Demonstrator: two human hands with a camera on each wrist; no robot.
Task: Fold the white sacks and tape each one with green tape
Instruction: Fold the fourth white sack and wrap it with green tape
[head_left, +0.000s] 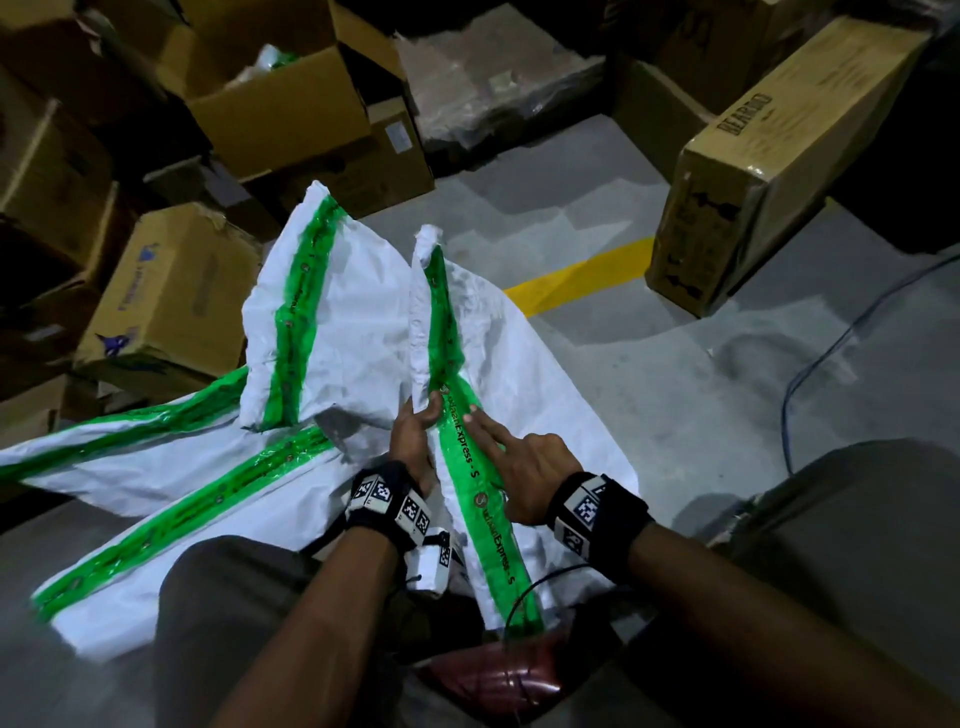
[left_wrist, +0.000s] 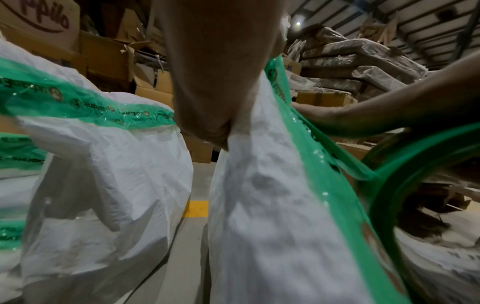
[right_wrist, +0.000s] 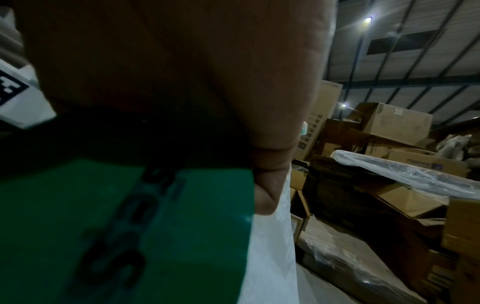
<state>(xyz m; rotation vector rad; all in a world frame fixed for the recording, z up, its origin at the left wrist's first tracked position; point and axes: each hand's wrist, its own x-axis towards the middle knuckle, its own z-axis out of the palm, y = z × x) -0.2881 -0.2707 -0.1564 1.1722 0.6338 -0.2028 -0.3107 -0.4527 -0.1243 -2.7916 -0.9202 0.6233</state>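
Observation:
A white sack (head_left: 519, 332) lies in front of me on the floor, with a strip of green tape (head_left: 462, 457) running along its fold. My left hand (head_left: 415, 431) grips the raised, folded edge of this sack (left_wrist: 259, 185) just left of the tape. My right hand (head_left: 519, 467) lies on the strip with straight fingers (head_left: 480, 423) pressing the green tape (right_wrist: 130, 226) down. The right wrist view is mostly filled by the palm (right_wrist: 182, 72), with tape and sack edge (right_wrist: 270, 257) below it. A curved green band, apparently the tape roll (left_wrist: 384, 185), shows at the right of the left wrist view.
Other taped white sacks (head_left: 322, 322) lie and stand to the left. Cardboard boxes (head_left: 171, 301) crowd the left and back, and a long box (head_left: 779, 171) sits at the right. A yellow floor line (head_left: 582, 275) and a blue cable (head_left: 821, 353) cross the grey floor.

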